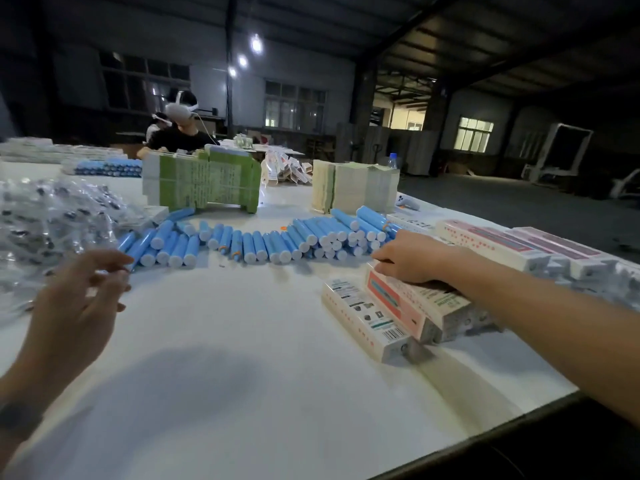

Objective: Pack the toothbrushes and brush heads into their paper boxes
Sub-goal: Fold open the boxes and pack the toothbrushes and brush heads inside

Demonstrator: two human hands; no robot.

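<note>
Head view is showing many blue toothbrush handles point(263, 237) waiting unpacked; right hand point(412, 258) is pressing flat on packed boxes point(408, 306), left hand point(79, 296) hovering relaxed, holding nothing.

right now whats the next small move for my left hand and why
Probably reach the left hand forward and pick one blue toothbrush from the row just ahead of its fingertips. The hand hovers open and holds nothing, while the right hand already rests on the stacked paper boxes waiting to be filled.
</note>
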